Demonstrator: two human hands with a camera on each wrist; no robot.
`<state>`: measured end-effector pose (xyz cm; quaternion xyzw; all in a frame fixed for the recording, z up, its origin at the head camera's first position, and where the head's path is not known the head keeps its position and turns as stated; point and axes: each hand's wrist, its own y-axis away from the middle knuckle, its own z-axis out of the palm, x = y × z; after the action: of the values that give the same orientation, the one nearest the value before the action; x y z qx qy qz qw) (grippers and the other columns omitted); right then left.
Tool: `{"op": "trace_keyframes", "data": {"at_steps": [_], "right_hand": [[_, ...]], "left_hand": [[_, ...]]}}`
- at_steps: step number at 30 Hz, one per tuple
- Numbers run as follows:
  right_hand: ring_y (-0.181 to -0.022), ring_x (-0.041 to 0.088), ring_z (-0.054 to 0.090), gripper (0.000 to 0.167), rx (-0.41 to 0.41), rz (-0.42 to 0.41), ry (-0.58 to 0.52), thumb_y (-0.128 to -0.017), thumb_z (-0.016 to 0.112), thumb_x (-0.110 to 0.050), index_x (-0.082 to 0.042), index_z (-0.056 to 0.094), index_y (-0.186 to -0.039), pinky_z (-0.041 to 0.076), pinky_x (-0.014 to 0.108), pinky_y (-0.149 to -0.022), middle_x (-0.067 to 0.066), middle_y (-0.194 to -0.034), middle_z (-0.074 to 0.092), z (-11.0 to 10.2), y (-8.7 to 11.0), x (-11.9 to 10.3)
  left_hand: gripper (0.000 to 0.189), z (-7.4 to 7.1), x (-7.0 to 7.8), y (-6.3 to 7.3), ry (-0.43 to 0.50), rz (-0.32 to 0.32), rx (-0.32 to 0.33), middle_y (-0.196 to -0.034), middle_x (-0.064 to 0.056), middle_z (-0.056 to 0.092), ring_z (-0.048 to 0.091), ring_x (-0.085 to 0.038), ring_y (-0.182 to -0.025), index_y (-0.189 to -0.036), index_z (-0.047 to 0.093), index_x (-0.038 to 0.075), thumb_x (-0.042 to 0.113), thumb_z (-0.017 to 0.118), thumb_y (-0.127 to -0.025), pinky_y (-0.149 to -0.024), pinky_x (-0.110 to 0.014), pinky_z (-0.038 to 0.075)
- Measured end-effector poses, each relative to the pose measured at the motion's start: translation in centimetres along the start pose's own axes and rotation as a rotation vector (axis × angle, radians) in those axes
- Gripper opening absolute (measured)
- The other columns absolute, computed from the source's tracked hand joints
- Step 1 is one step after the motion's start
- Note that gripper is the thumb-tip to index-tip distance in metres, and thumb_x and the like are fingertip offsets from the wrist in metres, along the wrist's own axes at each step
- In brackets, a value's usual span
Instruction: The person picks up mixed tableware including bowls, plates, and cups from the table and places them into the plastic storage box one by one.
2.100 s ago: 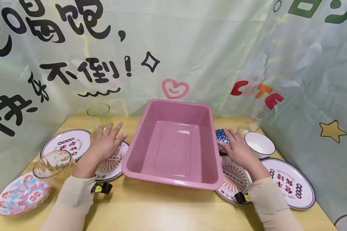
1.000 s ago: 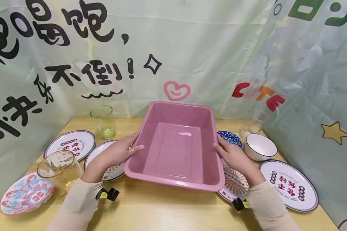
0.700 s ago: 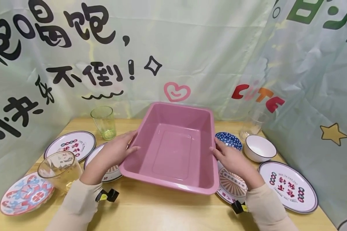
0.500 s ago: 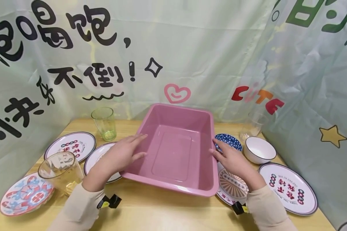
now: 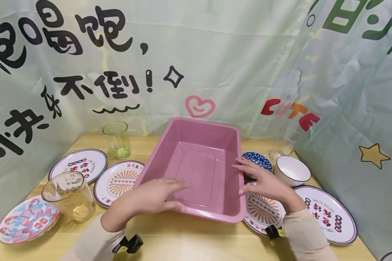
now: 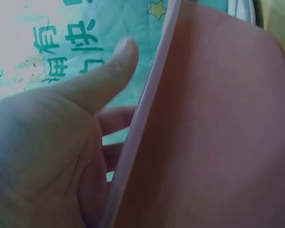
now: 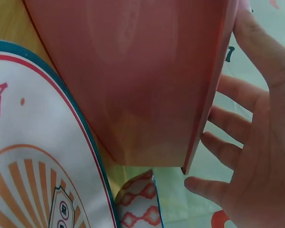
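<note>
A pink rectangular plastic basin [image 5: 199, 170], with nothing in it, stands mid-table between both hands. My left hand [image 5: 153, 197] reaches over its front left corner with fingers extended, and in the left wrist view the thumb [image 6: 126, 59] stands apart from the rim. At the right rim my right hand [image 5: 266, 181] has its fingers spread, the tips reaching just over the edge. The right wrist view shows those fingers [image 7: 230, 123] loosely extended along the rim. Neither hand grips the basin.
At left are a green glass [image 5: 117, 139], an amber glass [image 5: 70, 195], a colourful plate [image 5: 27, 221] and two white plates [image 5: 78, 165]. At right are a blue-patterned dish [image 5: 258, 161], a white bowl [image 5: 293, 170], a clear glass [image 5: 285, 145] and two plates [image 5: 326, 214].
Both hands came down to the basin's side rims and held it, and the basin shifted slightly left. The left hand then slid to the front left corner; the right hand's fingers loosened and spread.
</note>
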<state>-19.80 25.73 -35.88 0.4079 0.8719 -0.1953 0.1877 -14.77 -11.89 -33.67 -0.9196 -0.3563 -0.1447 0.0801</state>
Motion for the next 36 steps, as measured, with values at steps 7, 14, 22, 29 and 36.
{"op": "trace_keyframes", "data": {"at_steps": [7, 14, 22, 29, 36], "right_hand": [[-0.143, 0.040, 0.022, 0.077, -0.022, -0.037, -0.052, -0.072, 0.084, -0.035, -0.013, 0.055, -0.139, 0.034, 0.061, -0.105, 0.014, -0.156, 0.031, -0.2, 0.1, 0.2], [-0.143, 0.041, 0.023, 0.072, -0.025, -0.025, -0.051, -0.073, 0.084, -0.036, -0.013, 0.058, -0.136, 0.036, 0.062, -0.103, 0.016, -0.155, 0.031, -0.3, 0.1, 0.1], [-0.142, 0.040, 0.023, 0.073, -0.038, -0.009, -0.030, -0.074, 0.082, -0.044, -0.016, 0.058, -0.137, 0.036, 0.063, -0.103, 0.012, -0.157, 0.030, -0.3, 0.3, -0.5], [-0.142, 0.040, 0.025, 0.074, -0.049, -0.023, 0.008, -0.073, 0.081, -0.050, -0.017, 0.059, -0.135, 0.036, 0.062, -0.103, 0.012, -0.156, 0.032, -0.2, 0.4, -1.0], [-0.140, 0.039, 0.029, 0.066, -0.013, -0.082, 0.078, -0.072, 0.079, -0.052, -0.014, 0.065, -0.124, 0.037, 0.060, -0.104, 0.010, -0.149, 0.043, 0.3, 0.1, -2.1]], "left_hand": [[0.078, 0.5, 0.4, 0.0, 0.012, 0.058, -0.065, -0.141, 0.000, 0.054, 0.050, -0.021, -0.129, -0.142, 0.052, 0.019, 0.066, 0.061, -0.081, -0.107, -0.042, 0.040], [0.067, 0.5, 0.0, 0.1, 0.000, 0.095, -0.060, -0.133, 0.000, 0.060, 0.055, -0.019, -0.123, -0.135, 0.060, 0.017, 0.061, 0.063, -0.083, -0.104, -0.040, 0.044], [0.049, -0.1, -0.6, 0.5, -0.025, 0.089, -0.091, -0.129, -0.004, 0.063, 0.056, -0.021, -0.121, -0.125, 0.068, 0.015, 0.047, 0.068, -0.088, -0.103, -0.039, 0.044], [0.036, -0.7, -1.4, 0.9, -0.027, 0.089, -0.084, -0.116, 0.003, 0.069, 0.063, -0.014, -0.107, -0.115, 0.073, 0.017, 0.038, 0.072, -0.086, -0.093, -0.036, 0.051], [0.020, -1.2, -2.1, 1.6, 0.035, 0.030, -0.051, -0.080, 0.023, 0.064, 0.050, 0.003, -0.063, -0.096, 0.077, 0.024, 0.039, 0.076, -0.082, -0.063, -0.023, 0.046]]}}
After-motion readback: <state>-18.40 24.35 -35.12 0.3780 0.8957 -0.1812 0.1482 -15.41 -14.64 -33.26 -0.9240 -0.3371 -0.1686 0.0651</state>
